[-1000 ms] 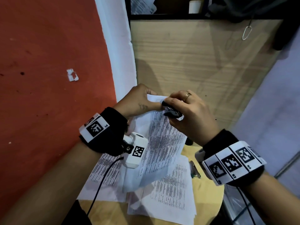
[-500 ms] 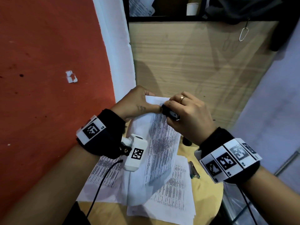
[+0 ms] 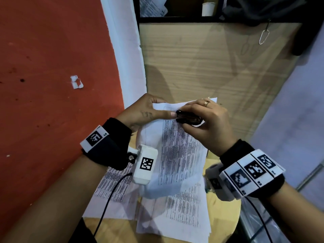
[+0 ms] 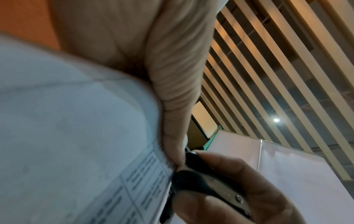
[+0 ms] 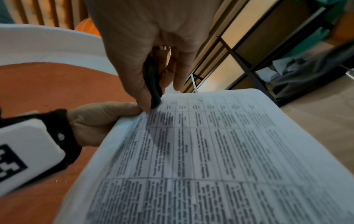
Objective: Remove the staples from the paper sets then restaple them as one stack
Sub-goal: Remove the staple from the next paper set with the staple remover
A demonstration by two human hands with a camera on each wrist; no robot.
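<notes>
- Black tool, likely the staple remover (image 3: pixel 188 118), sits at the top corner of the held paper set (image 3: pixel 182 151); the right hand (image 3: pixel 208 123) has its fingers curled round it.
- Left hand (image 3: pixel 143 113) pinches the same corner, thumb on top beside the tool; fingers clamped on the sheets.
- Paper looks light, limp and easily torn; it droops below the grip, so I judge holding close to the staple best; whether the staple is out, I cannot tell.
- More printed sheets (image 3: pixel 184 216) lie loose on the pale wood worktop (image 3: pixel 226 213); they would slide readily.
- Orange wall (image 3: pixel 52 67) at left; wood-grain panel (image 3: pixel 210 67) behind; a shelf (image 3: pixel 184 19) above it.
</notes>
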